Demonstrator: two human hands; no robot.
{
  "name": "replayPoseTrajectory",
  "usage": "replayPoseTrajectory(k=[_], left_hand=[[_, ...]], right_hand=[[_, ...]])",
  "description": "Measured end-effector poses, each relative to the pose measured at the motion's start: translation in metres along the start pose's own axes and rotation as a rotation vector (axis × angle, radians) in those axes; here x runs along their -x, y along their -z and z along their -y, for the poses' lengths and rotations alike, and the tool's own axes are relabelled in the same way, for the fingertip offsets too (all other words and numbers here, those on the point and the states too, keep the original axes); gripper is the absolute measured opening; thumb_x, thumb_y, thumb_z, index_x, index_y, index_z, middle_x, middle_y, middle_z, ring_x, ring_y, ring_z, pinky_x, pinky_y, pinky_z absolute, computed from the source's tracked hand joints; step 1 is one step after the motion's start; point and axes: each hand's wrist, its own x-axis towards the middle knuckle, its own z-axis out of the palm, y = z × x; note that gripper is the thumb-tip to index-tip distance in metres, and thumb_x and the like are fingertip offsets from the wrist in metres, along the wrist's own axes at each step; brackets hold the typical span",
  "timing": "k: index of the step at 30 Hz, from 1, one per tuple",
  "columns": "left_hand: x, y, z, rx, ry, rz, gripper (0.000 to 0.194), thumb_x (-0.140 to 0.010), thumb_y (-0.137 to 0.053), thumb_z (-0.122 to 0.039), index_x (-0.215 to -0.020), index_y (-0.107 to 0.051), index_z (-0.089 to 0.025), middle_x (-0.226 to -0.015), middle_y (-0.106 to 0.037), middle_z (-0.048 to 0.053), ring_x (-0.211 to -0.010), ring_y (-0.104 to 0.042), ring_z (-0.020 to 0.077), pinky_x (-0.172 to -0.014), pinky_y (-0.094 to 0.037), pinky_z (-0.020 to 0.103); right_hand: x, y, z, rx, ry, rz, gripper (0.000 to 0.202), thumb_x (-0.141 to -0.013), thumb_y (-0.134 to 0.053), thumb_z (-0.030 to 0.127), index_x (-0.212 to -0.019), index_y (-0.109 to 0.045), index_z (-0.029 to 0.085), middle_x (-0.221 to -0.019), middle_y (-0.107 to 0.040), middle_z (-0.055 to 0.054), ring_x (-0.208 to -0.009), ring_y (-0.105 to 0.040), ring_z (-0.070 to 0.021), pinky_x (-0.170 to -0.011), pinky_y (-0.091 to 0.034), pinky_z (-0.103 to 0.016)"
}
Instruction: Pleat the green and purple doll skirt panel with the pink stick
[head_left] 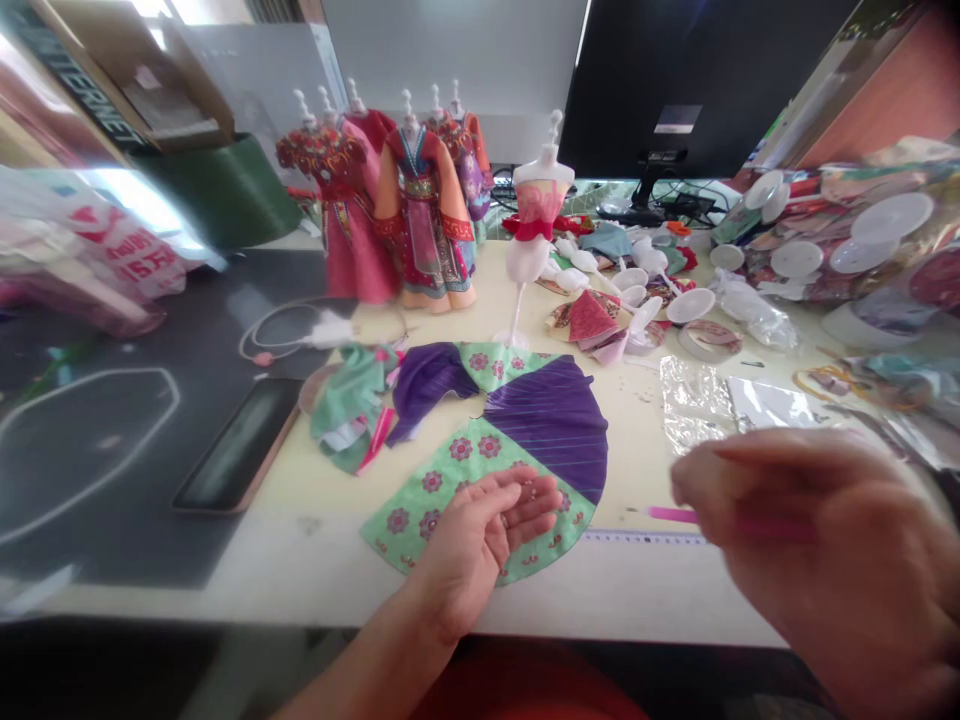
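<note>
My left hand (499, 515) is palm up over a round skirt piece with green floral panels (457, 480) and a pleated purple panel (559, 420). Its fingers are stretched out; tiny pale specks show near the fingertips, too small to name. Blurred by motion, my right hand (817, 540) is at the right, its fingers bent. A thin pink stick (671, 514) runs to it from the left; whether the fingers grip it cannot be made out. Another purple piece (435, 380) lies beside a crumpled green cloth (349, 405).
Dressed mannequins (420, 220) and a barer mannequin (529, 255) stand behind. A phone (240, 445) lies left, a ruler (649, 538) near the front edge. Scraps, plastic spoons, a tape roll (703, 341) and clear bags (690, 400) cover the right side, below a monitor (697, 80).
</note>
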Motion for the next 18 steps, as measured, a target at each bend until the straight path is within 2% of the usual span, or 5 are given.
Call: replayPoseTrajectory(k=[3, 6, 12, 16, 18], left_hand=[[-0.002, -0.001, 0.003, -0.018, -0.007, 0.034, 0.016, -0.086, -0.055, -0.016, -0.094, -0.067, -0.010, -0.103, -0.070, 0.014, -0.096, -0.067, 0.0214, -0.087, -0.053, 0.032], [-0.002, -0.002, 0.004, -0.057, -0.033, 0.052, 0.016, -0.086, -0.059, -0.021, -0.089, -0.070, -0.009, -0.093, -0.070, 0.011, -0.088, -0.068, 0.0196, -0.083, -0.054, 0.030], [0.001, -0.008, 0.001, -0.152, 0.028, 0.140, 0.024, -0.084, -0.065, -0.030, -0.081, -0.072, -0.008, -0.082, -0.068, 0.010, -0.075, -0.066, 0.0161, -0.077, -0.054, 0.029], [0.002, -0.009, 0.003, -0.158, 0.062, 0.181, 0.022, -0.082, -0.067, -0.029, -0.078, -0.071, -0.008, -0.083, -0.069, 0.010, -0.072, -0.066, 0.0153, -0.074, -0.054, 0.028], [0.003, -0.009, 0.003, -0.140, 0.059, 0.170, 0.021, -0.081, -0.068, -0.029, -0.077, -0.070, -0.008, -0.081, -0.069, 0.009, -0.070, -0.066, 0.0151, -0.073, -0.054, 0.028]], right_hand=[[-0.021, -0.034, -0.008, -0.358, -0.084, -0.040, 0.034, -0.096, -0.037, 0.049, -0.100, -0.062, 0.027, -0.053, -0.053, 0.002, -0.053, -0.052, -0.0168, -0.056, -0.045, -0.034], [-0.036, -0.054, -0.017, -0.515, -0.224, -0.009, 0.035, -0.096, -0.039, 0.048, -0.093, -0.063, 0.023, -0.051, -0.053, 0.002, -0.049, -0.048, -0.0141, -0.055, -0.045, -0.032], [-0.045, -0.067, -0.036, -0.754, -0.645, 0.133, 0.034, -0.090, -0.050, 0.049, -0.087, -0.063, 0.018, -0.052, -0.049, 0.005, -0.044, -0.036, -0.0085, -0.053, -0.045, -0.026], [-0.043, -0.073, -0.046, -0.803, -0.723, 0.135, 0.034, -0.088, -0.053, 0.050, -0.088, -0.063, 0.017, -0.053, -0.049, 0.005, -0.045, -0.035, -0.0075, -0.052, -0.043, -0.023], [-0.042, -0.073, -0.048, -0.797, -0.710, 0.148, 0.034, -0.088, -0.053, 0.050, -0.088, -0.063, 0.018, -0.059, -0.053, 0.004, -0.050, -0.042, -0.0082, -0.056, -0.044, -0.023]])
